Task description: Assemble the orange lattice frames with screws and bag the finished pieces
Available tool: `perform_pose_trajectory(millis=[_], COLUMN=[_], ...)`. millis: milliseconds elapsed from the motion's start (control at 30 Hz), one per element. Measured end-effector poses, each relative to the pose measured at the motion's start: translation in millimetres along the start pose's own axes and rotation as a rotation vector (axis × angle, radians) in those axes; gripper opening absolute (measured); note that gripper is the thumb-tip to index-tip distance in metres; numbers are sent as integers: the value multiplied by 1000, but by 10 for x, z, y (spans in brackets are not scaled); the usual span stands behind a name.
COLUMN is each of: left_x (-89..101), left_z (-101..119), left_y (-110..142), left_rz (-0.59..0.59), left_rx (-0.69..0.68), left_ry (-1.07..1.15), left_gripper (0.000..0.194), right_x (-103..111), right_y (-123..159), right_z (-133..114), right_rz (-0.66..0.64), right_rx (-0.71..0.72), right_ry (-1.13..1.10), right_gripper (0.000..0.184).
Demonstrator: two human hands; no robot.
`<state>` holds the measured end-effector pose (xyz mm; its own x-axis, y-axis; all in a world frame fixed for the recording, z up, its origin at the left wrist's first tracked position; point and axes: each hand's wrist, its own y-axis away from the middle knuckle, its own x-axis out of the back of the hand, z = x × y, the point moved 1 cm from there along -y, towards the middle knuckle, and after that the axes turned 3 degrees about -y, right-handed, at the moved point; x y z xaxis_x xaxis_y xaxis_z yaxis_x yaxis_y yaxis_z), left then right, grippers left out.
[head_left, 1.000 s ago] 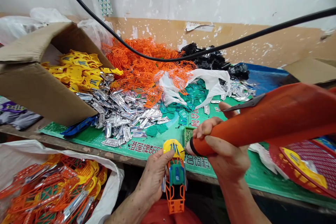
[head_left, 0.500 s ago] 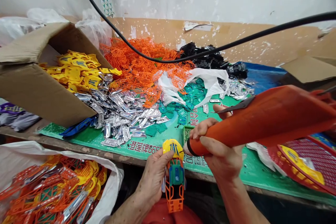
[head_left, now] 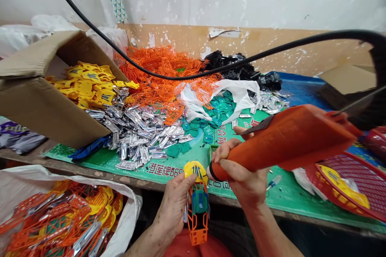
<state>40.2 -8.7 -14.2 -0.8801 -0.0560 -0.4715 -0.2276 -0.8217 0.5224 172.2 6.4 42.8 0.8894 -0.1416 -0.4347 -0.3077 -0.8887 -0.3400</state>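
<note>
My left hand (head_left: 174, 204) grips a small assembled toy piece (head_left: 197, 204): an orange lattice frame with a teal insert and a yellow cap on top. My right hand (head_left: 244, 176) is wrapped round the narrow front of a big orange power screwdriver (head_left: 286, 140), whose tip touches the yellow cap. A black cable (head_left: 181, 77) runs from the tool's rear across the view. Both hands are at the near edge of the green-covered bench (head_left: 169, 166).
On the bench lie piles of silver parts (head_left: 141, 132), orange lattice frames (head_left: 163, 72), teal inserts (head_left: 211, 116), black parts (head_left: 238, 68), and a cardboard box (head_left: 45, 104) of yellow caps (head_left: 87, 86). A white bag (head_left: 126, 209) of finished pieces sits lower left. Red baskets (head_left: 356, 184) are at right.
The screwdriver and my right hand have shifted slightly left and its body has tilted more into view. The held piece has dropped a little lower.
</note>
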Motion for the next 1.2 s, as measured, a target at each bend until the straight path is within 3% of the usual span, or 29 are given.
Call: perform_pose_trajectory(millis=[333, 500, 600, 700, 833, 1000, 1200], left_x=[40, 57, 46, 48, 75, 92, 105], left_z=[-11, 107, 191, 206, 140, 88, 71], left_y=[-28, -15, -9, -19, -45, -47, -45], left_rz=[-14, -54, -54, -45, -45, -71, -93], left_rx=[-20, 19, 28, 39, 59, 110, 128], left_ry=[-18, -44, -46, -52, -75, -76, -76], left_gripper=[33, 34, 33, 30, 28, 28, 25], right_x=[-10, -42, -28, 41, 181, 331, 429], right_y=[9, -56, -157, -261, -346, -371, -365], right_z=[58, -74, -213, -266, -131, 88, 169], right_rz=[25, 4, 16, 90, 137, 163, 166], right_rx=[14, 23, 98, 160, 160, 125, 82], right_ry=[22, -72, -96, -30, 40, 106, 147], right_gripper=[61, 60, 51, 30, 11, 7, 8])
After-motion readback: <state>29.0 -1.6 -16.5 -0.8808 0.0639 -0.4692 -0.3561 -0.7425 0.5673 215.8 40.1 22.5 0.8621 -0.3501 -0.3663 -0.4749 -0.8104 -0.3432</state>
